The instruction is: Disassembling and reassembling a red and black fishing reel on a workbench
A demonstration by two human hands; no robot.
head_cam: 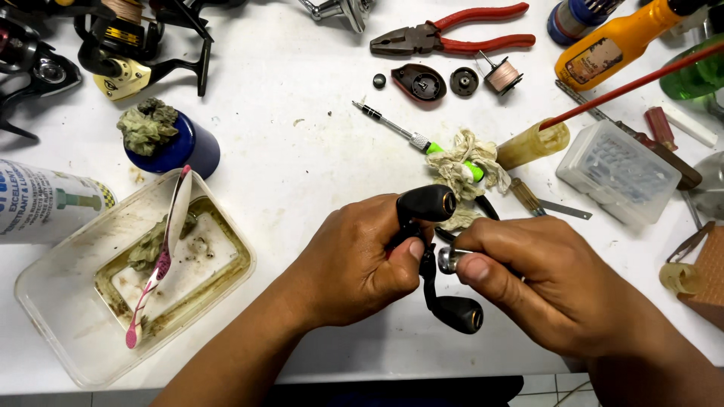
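Holding position at the near middle of the white surface (302, 158): left hand (354, 264), fingers curled shut around a black double-knob reel handle (437, 256), thumb pressed on its arm; right hand (550, 286), thumb and forefinger pinching a small silver cap (450, 260) at the handle's centre – the two hands nearly touching.

Directly behind the hands, just beyond the upper knob: a frayed cloth scrap (471, 169) lying over a green-collared precision screwdriver (392, 126).

Left side: clear plastic tub (53, 294) with dirty liquid and residue, a pink-and-white toothbrush (162, 256) leaning across its rim; blue cup (185, 151) stuffed with a grimy rag; white spray can (45, 200) on its side; spinning reels (113, 45) at the far corner.

Far edge: red-handled pliers (452, 34); dark oval side plate (418, 81); small round black parts; a small spool (503, 74).

Right side: orange bottle (618, 45); amber tube with a red straw (532, 143); clear compartment box (618, 169); assorted hand tools – partly hidden under the box
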